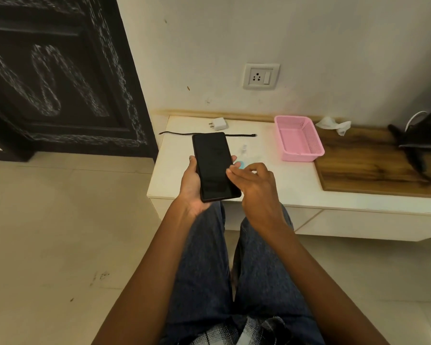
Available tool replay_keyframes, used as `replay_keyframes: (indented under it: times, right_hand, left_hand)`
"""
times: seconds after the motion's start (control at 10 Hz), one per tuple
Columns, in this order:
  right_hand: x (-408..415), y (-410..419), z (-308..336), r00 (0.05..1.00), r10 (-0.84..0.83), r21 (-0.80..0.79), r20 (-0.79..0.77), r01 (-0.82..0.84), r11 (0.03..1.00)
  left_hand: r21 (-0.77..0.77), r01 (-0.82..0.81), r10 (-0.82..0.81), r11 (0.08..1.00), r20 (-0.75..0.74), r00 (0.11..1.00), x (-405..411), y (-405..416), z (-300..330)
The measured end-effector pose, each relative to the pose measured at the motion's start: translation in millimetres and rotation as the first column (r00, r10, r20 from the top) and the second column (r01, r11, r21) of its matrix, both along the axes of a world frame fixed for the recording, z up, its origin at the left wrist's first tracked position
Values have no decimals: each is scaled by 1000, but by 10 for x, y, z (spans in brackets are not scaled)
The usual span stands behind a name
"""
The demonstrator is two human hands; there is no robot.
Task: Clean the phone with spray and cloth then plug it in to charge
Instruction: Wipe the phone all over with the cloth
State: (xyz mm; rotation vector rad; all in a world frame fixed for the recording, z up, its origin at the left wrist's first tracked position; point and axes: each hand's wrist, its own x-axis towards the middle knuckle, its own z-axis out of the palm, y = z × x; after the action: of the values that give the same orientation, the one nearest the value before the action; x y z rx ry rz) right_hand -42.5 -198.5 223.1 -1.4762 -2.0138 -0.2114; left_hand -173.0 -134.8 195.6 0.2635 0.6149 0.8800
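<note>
One phone [215, 166] in left hand [190, 188] | cable [207, 134] partly hidden behind it

Phone [215, 166] black, screen dark; desk [279, 195] white with a brown wood-grain board [373, 165] on its right part. Basket [298, 138] pink with a mesh pattern, charger [218, 123] white, cable [177, 133] black, cloth [334, 124] white, wall socket [260, 76] white. Small blurred item by the fingers [234, 171] looks light blue; door [55, 70] black with pale carved pattern, jeans [209, 257] dark blue.
</note>
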Motion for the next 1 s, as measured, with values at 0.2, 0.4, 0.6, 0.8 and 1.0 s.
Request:
replay_keyframes:
  times: [0.2,0.4,0.6,0.8,1.0]
  right_hand:
    - [53,-28,-51,996,62,-131,-59,-70,989]
    - [75,-67,10,986,63,-163,-156,-89,983]
    - [89,-18,54,990,52,-189,-135,-77,979]
    - [90,86,73,989,66,-218,-131,-94,972]
    - [71,-32,-75,993,53,-137,-104,-67,988]
  left_hand:
    - [-27,5,-4,1000,29,1000,21,-16,-61]
    - [-27,-23,24,999,27,999,24,27,-9]
    - [11,1,-1,1000,-44,999,14,13,29]
    - [-7,8,-8,1000,-72,997,18,-12,-4]
    - [-65,-7,3,998,-65,998,55,9,-169]
